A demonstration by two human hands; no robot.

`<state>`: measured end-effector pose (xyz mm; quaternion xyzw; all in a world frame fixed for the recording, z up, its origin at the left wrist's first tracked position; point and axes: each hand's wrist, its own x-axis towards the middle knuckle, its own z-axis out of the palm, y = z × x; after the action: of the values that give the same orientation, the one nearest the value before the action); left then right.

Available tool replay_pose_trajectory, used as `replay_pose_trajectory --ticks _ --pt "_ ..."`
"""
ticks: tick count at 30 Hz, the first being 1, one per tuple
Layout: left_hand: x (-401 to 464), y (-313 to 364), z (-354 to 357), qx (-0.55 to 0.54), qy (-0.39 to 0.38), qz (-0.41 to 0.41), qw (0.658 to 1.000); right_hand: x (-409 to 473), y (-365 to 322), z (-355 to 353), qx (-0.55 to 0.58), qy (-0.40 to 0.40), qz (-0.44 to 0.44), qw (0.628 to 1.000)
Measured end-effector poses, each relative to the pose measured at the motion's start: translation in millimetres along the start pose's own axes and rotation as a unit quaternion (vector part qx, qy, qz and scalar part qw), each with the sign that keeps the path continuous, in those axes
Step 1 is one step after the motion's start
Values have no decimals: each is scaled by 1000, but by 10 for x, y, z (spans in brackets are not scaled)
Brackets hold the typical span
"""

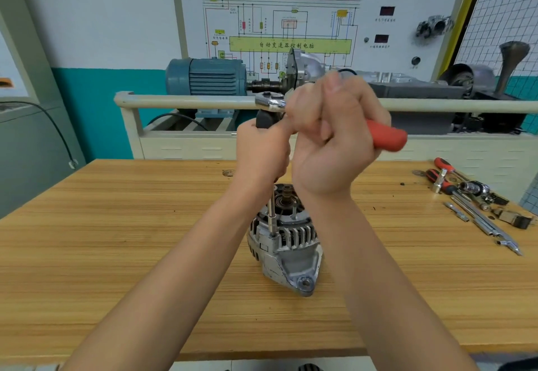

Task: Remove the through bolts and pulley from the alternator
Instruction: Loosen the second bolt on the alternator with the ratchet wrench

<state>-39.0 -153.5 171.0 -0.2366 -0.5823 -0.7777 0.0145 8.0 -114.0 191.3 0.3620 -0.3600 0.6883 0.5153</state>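
Workbench point(116, 239): alternator point(286, 242) below right hand point(332, 143).

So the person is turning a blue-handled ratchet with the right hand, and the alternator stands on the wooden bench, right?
Not quite: the ratchet has a red handle, not blue; the head view shows red sticking out of the right hand. The rest holds: that hand grips the handle, and the alternator stands on the wooden bench.

Your wooden bench point(116, 254) carries the alternator point(286, 249), standing upright mid-bench. Well right of the alternator, near the far edge, you have a cluster of tools point(474, 201): red-handled drivers, sockets, extension bars.
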Motion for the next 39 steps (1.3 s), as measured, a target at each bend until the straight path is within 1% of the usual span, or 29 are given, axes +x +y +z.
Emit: replay_pose_trajectory --ticks 2,3,5,6,8,9,10,12,14,16,17,19,20,21,23,24,26,28,30,32,33,34,36,39 --pt "12 26 -72 -27 -59 -17 998 120 -22 -81 92 -2 77 993" --pt "25 26 -103 -34 -90 -22 995 181 -32 -134 136 10 127 983" --pt "38 33 -152 -47 -150 -25 987 277 -37 -238 217 64 219 949" --pt "42 40 -167 -57 -180 -29 982 307 -32 -286 259 95 249 928" --pt "50 64 -175 -75 -247 -48 965 345 -6 -341 334 139 276 891" --pt "53 74 -172 -79 -272 -57 957 347 4 -351 349 149 274 884" --pt "59 81 -167 -77 -279 -63 955 336 6 -354 346 149 265 887" --pt "74 76 -151 -62 -245 -69 965 293 -17 -330 299 128 239 915" --pt "59 67 -103 -43 -173 -67 982 231 -24 -276 227 81 193 951" --pt "40 60 -38 -32 -96 -58 993 155 -18 -172 146 35 123 981" --pt "36 61 0 -24 -62 -47 997 110 -6 -124 93 24 77 992" --pt "36 46 52 30 -13 -13 999 6 9 -37 -14 10 -11 1000" --pt "29 41 71 61 2 7 998 -34 14 -5 -45 3 -35 998" --pt "28 24 76 73 8 26 997 -52 16 4 -54 1 -41 998" --pt "14 8 55 28 1 24 999 -16 -3 -35 -12 9 -13 1000" --pt "12 9 30 6 -20 15 1000 32 -18 -66 27 9 16 999" --pt "25 17 -38 -21 -87 -3 996 149 -45 -152 110 17 97 989" --pt "66 28 -120 -43 -166 -14 985 255 -61 -239 183 58 186 964" --pt "94 46 -179 -60 -247 -30 967 322 -55 -315 251 109 246 930" --pt "109 53 -193 -76 -309 -57 946 358 -38 -361 306 134 270 903" --pt "108 53 -187 -84 -325 -68 940 358 -33 -370 318 137 270 898" --pt "110 48 -178 -86 -328 -76 938 348 -34 -372 318 135 264 901" --pt "122 38 -153 -75 -302 -85 947 303 -51 -359 281 116 237 923" --pt "104 21 -89 -48 -205 -64 976 218 -62 -273 185 60 161 968"
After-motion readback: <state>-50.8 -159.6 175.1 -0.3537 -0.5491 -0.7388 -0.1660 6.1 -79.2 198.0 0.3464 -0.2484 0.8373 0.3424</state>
